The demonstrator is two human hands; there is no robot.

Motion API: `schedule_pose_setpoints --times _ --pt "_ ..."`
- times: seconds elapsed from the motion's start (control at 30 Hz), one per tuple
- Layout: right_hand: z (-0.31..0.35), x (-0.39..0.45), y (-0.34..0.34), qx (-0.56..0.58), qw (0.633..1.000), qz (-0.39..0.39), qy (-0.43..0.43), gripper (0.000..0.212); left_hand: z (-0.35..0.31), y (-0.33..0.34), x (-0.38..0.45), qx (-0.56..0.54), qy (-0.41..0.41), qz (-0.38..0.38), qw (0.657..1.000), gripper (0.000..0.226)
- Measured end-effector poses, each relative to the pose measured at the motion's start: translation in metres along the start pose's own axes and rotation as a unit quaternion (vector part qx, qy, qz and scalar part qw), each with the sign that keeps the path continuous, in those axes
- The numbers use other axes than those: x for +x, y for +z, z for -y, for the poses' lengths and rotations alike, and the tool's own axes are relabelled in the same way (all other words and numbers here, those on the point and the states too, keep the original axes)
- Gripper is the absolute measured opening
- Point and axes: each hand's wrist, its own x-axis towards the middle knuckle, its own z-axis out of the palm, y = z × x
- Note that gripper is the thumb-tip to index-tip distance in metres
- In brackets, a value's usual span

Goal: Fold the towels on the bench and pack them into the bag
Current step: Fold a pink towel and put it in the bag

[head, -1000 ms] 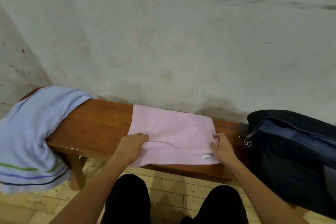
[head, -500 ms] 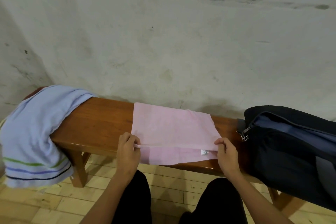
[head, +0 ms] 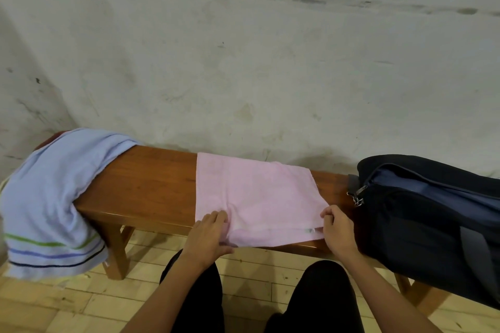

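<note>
A pink towel lies folded across the middle of the wooden bench, its near edge hanging slightly over the front. My left hand grips the towel's near left corner, thumb under the cloth. My right hand pinches the near right corner beside a small white label. A light blue towel with green, blue and black stripes drapes unfolded over the bench's left end. The dark navy bag sits on the bench's right end, its zip open along the top.
A stained grey wall runs right behind the bench. Pale wooden floorboards lie below. My knees in black trousers are close to the bench front. Bare bench wood shows between the two towels.
The upper layer's edge, held mid-towel before, has been brought down to the near edge. Both hands moved toward me and now hold the near corners.
</note>
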Motion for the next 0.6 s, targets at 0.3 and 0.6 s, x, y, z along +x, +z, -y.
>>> schedule_pose_setpoints --times 0.3,0.6 --pt "-0.009 -0.003 -0.006 -0.004 0.999 -0.034 0.021 0.016 0.010 0.003 -0.006 -0.047 -0.028 -0.067 0.996 0.033" --pt "-0.011 -0.005 -0.002 0.018 0.999 -0.040 0.031 0.017 0.007 0.012 -0.024 -0.054 -0.235 -0.048 0.969 0.004"
